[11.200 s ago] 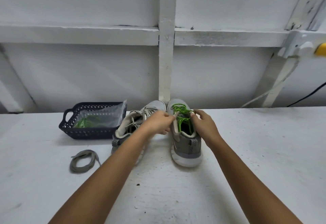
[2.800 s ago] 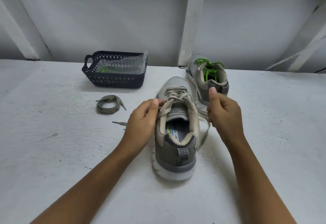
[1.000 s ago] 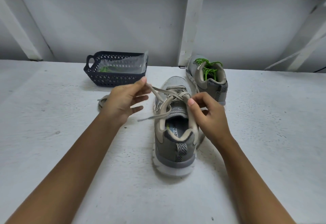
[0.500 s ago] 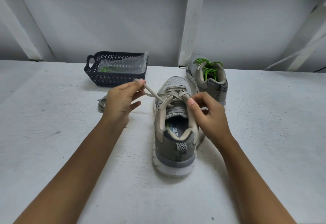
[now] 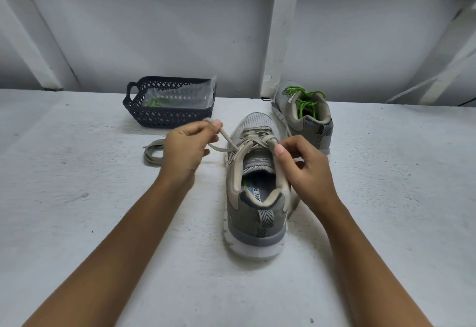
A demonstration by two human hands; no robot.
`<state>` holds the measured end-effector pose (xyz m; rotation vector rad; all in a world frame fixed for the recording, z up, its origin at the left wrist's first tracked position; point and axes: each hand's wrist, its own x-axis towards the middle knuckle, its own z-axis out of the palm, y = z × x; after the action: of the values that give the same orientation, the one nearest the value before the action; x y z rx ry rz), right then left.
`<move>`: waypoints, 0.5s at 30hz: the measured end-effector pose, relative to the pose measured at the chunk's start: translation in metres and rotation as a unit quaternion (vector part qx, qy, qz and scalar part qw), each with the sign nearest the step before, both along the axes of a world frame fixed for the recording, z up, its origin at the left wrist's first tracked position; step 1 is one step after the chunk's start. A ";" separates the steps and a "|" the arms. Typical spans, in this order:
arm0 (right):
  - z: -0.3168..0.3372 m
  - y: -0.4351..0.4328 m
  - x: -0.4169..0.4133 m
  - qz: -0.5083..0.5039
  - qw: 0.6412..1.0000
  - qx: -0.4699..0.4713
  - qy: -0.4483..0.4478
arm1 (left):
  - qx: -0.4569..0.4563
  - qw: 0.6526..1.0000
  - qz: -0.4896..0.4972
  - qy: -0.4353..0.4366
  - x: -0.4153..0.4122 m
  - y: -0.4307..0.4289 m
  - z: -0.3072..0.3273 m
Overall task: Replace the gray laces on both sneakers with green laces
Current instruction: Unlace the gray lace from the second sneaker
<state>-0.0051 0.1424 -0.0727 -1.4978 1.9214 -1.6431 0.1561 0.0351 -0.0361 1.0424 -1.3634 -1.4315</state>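
Head view, centre: the near sneaker (image 5: 253,221) stands on the white table (image 5: 77,198) with its heel toward the camera and its opening up, so the eyelets face the person.
Left hand: just left of centre, the left hand (image 5: 188,149) has thumb and fingers clamped on a loop of the gray lace (image 5: 226,141). The lace runs taut up and leftward, and my read is that it's coming out of the upper eyelets.
Right hand: the right hand (image 5: 304,169) pinches the collar by the top eyelet, likely bracing the shoe against that pull.
Far sneaker: up and right of centre, the far sneaker (image 5: 323,131) already wears green laces (image 5: 304,100) and sits out of the way.
Upper left: a dark basket (image 5: 167,118) holds a clear bag (image 5: 177,96) with green showing inside, presumably the next lace.
Left of the hands: a loose gray lace (image 5: 152,154) lies coiled on the table, partly hidden behind the left hand.
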 end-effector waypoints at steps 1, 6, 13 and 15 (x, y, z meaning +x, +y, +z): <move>0.000 0.000 0.000 0.000 1.000 0.000 0.001 | -0.009 1.000 -0.004 -0.014 0.003 -0.005 0.002; 0.002 0.001 -0.001 0.005 1.000 0.004 0.003 | -0.071 0.985 -0.022 -0.155 0.027 -0.014 0.014; 0.014 -0.012 -0.023 -0.031 0.988 0.081 0.131 | -0.325 0.784 -0.008 -0.529 0.035 -0.011 0.010; 0.017 -0.015 -0.026 -0.004 0.981 0.125 0.151 | -0.350 0.830 -0.068 -0.428 0.024 -0.016 0.004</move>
<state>-0.0309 0.1271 -0.0556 -1.7094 2.1909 -1.1723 0.1805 0.0190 -0.0317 1.1070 -2.3946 -0.3736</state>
